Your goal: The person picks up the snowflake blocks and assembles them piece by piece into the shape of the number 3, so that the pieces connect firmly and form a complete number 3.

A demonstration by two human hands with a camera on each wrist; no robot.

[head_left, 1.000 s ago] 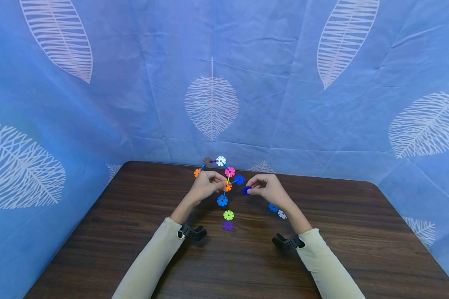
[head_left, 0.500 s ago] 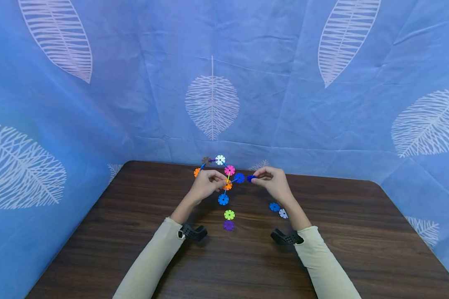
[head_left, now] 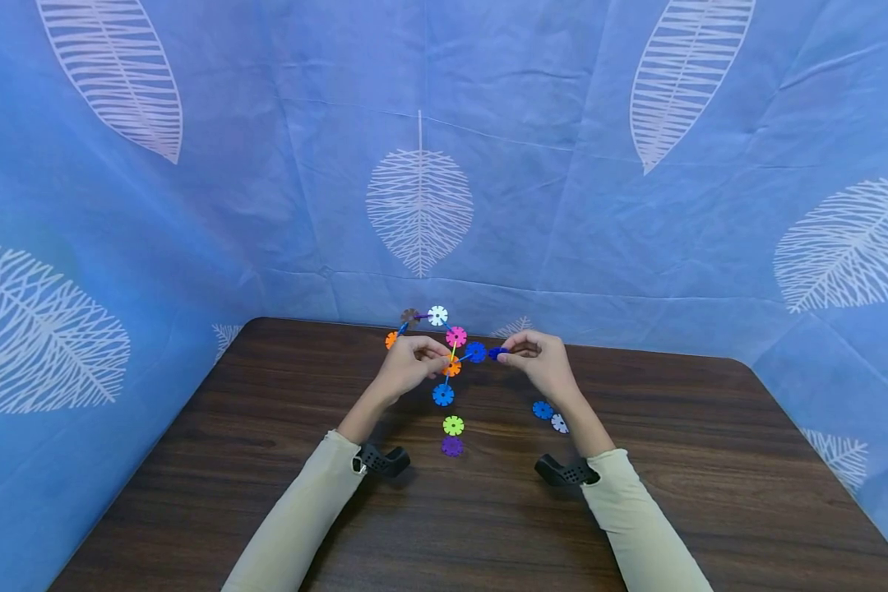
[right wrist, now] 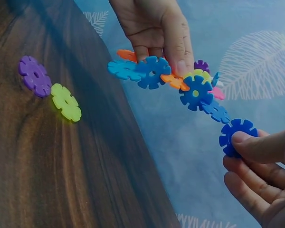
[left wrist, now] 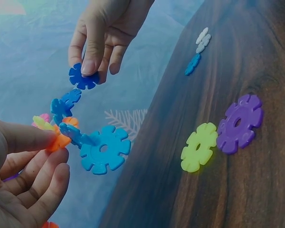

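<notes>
My left hand [head_left: 413, 367] pinches an orange snowflake disc [head_left: 454, 367] within a chain of slotted plastic discs held above the table. White [head_left: 437, 315], pink [head_left: 455, 336], brown and several blue discs belong to this chain. A light blue disc [left wrist: 103, 150] hangs at its near end. Between thumb and fingertips my right hand [head_left: 538, 360] grips a dark blue snowflake disc [right wrist: 234, 126]. That disc is close beside the outermost blue disc [right wrist: 216, 112] of the chain; whether their slots engage I cannot tell. Part of the chain lies hidden behind my left fingers.
On the dark wooden table [head_left: 488, 526] lie a yellow-green disc [head_left: 453, 425] and a purple disc [head_left: 452, 446]. A blue disc [head_left: 543, 409] and whitish discs [left wrist: 204, 42] lie by my right forearm. Behind the table hangs a blue leaf-patterned cloth [head_left: 548, 205].
My right hand has moved up and slightly right with the dark blue disc, now level with the chain's blue disc. Over the last half second it barely shifts. My left hand stays nearly still.
</notes>
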